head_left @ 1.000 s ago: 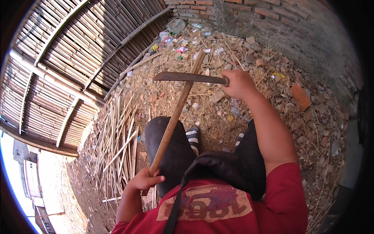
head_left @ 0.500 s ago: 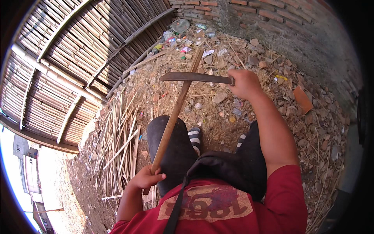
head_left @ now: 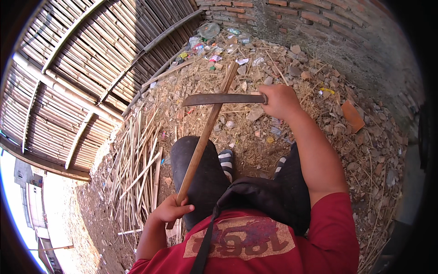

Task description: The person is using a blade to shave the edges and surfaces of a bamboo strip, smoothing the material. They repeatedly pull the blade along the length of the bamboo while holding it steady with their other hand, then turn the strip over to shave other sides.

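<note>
Slanting across my left leg is a long, flat bamboo strip (head_left: pixel 200 145). My left hand (head_left: pixel 171 209) is wrapped round its near end, with the thumb along the side. My right hand (head_left: pixel 279 101) grips the handle of a machete (head_left: pixel 223 98), mostly hidden in the fist. The dark, slightly curved blade points left and lies across the upper part of the strip, seemingly touching it. Beyond the blade, the strip's far end stands out over the rubble.
Split bamboo sticks (head_left: pixel 137 176) lie heaped on the ground at the left. A bamboo-slat wall (head_left: pixel 86 59) rises far left, a brick wall (head_left: pixel 315 18) at the back. Rubble, straw and plastic litter (head_left: pixel 210 31) cover the ground, with a flat orange brick piece (head_left: pixel 352 117) at the right.
My right hand and the machete have moved a little left and nearer along the bamboo strip. The left hand keeps its hold on the near end.
</note>
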A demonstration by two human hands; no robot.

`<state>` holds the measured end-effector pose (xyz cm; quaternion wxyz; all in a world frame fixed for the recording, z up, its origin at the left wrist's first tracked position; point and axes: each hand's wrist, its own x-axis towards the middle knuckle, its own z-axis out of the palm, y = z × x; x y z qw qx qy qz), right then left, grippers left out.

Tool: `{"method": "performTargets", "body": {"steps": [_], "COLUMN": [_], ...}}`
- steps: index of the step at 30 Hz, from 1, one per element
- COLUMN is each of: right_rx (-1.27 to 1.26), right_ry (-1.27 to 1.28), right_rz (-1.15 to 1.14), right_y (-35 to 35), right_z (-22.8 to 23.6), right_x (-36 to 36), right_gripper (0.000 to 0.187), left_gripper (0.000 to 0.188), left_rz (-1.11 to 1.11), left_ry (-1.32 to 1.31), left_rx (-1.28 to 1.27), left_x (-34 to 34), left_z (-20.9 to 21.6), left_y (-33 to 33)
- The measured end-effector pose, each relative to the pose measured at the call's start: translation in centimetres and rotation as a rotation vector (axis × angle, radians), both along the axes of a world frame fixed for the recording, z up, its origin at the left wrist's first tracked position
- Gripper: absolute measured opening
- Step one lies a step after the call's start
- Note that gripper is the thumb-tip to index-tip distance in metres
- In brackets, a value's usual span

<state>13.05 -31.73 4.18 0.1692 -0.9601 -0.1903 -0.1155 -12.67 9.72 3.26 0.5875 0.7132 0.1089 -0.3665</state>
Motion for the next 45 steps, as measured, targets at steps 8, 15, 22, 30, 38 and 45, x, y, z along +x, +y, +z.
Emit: {"method": "performTargets", "body": {"steps": [8,15,22,30,38,45], "right_rx": [0.126,0.148,0.347,0.624,0.843,0.969], "right_ry": [0.083,0.120,0.164,0.089,0.171,0.148], "right_rz": [-0.162,-0.146,-0.293,-0.333,-0.295,-0.373], "right_y": [-1.2,-0.9,-2.5,-3.6,-4.0,-4.4], "right_z": [0.0,0.1,0.1,-2.4,-1.3,-1.7], "right_x": [0.6,0.3,0.7,2.3,2.1,2.6], "right_gripper": [0.024,0.030,0.035,0.048,0.034,0.032], "left_gripper": [0.038,0.042,0.040,0.035,0.054,0.035], "left_rz": [-0.050,-0.056,-0.082,-0.061,0.008,0.664], "left_ry": [-0.092,-0.056,-0.065,-0.082,-0.391,-0.733], "left_rx": [0.175,0.122,0.134,0.116,-0.062,-0.345], "left_x": [0.0,0.1,-0.3,0.6,4.1,13.6], "left_z": [0.1,0.9,0.0,0.9,1.3,6.4], "left_y": [0.4,0.0,1.2,0.3,0.6,-2.4]}}
